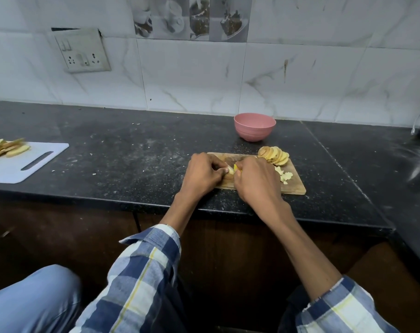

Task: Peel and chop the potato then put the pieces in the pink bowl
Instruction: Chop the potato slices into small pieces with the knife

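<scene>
The potato piece lies on the wooden cutting board, pinched by the left hand; the right hand is clenched over it, any tool hidden; cut flesh is judged firm, wet and slippery, so hold it by the flat sides. Sliced rounds and small chunks lie just beside; the pink bowl stands beyond on the tabletop.

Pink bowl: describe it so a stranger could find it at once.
Start at the black counter under the white tiled wall. Behind the wooden cutting board, near the wall, stands the pink bowl. It is the only bowl and the only pink thing there, and no potato shows in it.
</scene>
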The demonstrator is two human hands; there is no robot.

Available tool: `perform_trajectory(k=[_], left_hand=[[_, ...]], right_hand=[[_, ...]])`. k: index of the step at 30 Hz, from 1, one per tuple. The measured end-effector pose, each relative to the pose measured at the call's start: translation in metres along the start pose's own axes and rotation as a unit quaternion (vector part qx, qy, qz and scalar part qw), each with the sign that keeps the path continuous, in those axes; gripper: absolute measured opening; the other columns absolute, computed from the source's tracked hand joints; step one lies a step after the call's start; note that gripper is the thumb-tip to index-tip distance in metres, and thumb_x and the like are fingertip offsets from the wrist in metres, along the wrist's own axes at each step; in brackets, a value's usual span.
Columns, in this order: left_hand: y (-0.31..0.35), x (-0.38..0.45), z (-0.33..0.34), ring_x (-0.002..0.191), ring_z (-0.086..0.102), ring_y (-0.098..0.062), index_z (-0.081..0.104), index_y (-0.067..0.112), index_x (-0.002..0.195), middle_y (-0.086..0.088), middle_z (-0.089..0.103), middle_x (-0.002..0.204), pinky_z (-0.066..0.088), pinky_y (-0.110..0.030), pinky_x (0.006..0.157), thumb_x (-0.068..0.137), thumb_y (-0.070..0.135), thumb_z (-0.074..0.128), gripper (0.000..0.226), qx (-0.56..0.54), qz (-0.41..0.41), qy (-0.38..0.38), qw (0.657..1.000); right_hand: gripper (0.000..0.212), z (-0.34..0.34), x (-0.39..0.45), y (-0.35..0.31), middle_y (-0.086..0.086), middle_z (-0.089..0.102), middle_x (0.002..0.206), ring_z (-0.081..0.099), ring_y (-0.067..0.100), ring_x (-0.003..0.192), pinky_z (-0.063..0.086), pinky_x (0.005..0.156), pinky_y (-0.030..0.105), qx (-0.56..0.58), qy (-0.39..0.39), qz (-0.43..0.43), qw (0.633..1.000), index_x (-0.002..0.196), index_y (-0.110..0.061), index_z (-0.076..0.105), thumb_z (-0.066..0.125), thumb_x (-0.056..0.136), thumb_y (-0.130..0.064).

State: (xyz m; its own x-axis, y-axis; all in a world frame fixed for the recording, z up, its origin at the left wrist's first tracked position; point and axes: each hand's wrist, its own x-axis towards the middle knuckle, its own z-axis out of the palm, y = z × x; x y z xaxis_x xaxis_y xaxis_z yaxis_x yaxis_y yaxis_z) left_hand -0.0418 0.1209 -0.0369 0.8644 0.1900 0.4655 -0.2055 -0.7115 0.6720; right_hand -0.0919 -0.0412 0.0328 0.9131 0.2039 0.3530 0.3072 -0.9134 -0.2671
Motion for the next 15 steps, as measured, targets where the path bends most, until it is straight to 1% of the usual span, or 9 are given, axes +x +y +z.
perform_trajectory(k=[3, 7, 11, 13, 15], left_hand=[[0.001, -0.001, 0.001, 0.082, 0.072, -0.006, 0.084, 0.026, 0.086, 0.012, 0.079, 0.088, 0.060, -0.038, 0.082, 0.080, 0.026, 0.081, 0.007, 0.016, 0.005, 0.003, 1.000], [0.002, -0.001, 0.001, 0.084, 0.072, -0.006, 0.084, 0.024, 0.087, 0.013, 0.079, 0.090, 0.060, -0.038, 0.084, 0.081, 0.028, 0.079, 0.009, 0.018, 0.004, 0.000, 1.000], [0.005, -0.003, -0.001, 0.082, 0.070, -0.006, 0.083, 0.023, 0.088, 0.012, 0.078, 0.089, 0.060, -0.038, 0.083, 0.083, 0.026, 0.081, 0.006, 0.027, 0.011, -0.003, 1.000], [0.008, -0.001, -0.004, 0.087, 0.064, -0.009, 0.082, 0.024, 0.099, 0.009, 0.077, 0.096, 0.056, -0.038, 0.088, 0.085, 0.024, 0.080, 0.013, 0.061, 0.038, -0.019, 0.997], [0.011, 0.006, -0.007, 0.100, 0.054, -0.014, 0.078, 0.027, 0.117, 0.005, 0.070, 0.113, 0.045, -0.032, 0.095, 0.088, 0.017, 0.077, 0.031, 0.102, 0.102, -0.070, 0.987]], right_hand=[[0.021, -0.010, -0.003, 0.002, 0.010, 0.068, 0.114, 0.064, 0.033, 0.103, 0.049, 0.078, 0.039, -0.002, -0.022, 0.002, 1.000, 0.114, -0.015, 0.070, 0.062, 0.097, -0.022], [0.023, -0.028, -0.023, 0.011, 0.007, 0.066, 0.113, 0.062, 0.029, 0.099, 0.046, 0.074, 0.036, -0.021, -0.039, 0.006, 0.999, 0.117, -0.018, 0.069, 0.064, 0.095, -0.026], [0.022, -0.039, -0.039, 0.019, 0.004, 0.066, 0.107, 0.062, 0.027, 0.095, 0.045, 0.071, 0.034, -0.008, -0.023, 0.011, 1.000, 0.114, -0.021, 0.072, 0.061, 0.097, -0.028], [0.023, -0.040, -0.045, 0.022, 0.004, 0.067, 0.105, 0.063, 0.027, 0.093, 0.043, 0.069, 0.033, 0.008, 0.005, 0.007, 1.000, 0.114, -0.021, 0.073, 0.058, 0.099, -0.029], [0.026, -0.040, -0.049, 0.026, 0.004, 0.070, 0.109, 0.065, 0.027, 0.095, 0.042, 0.068, 0.031, 0.027, 0.032, 0.004, 0.999, 0.120, -0.021, 0.073, 0.057, 0.100, -0.029]])
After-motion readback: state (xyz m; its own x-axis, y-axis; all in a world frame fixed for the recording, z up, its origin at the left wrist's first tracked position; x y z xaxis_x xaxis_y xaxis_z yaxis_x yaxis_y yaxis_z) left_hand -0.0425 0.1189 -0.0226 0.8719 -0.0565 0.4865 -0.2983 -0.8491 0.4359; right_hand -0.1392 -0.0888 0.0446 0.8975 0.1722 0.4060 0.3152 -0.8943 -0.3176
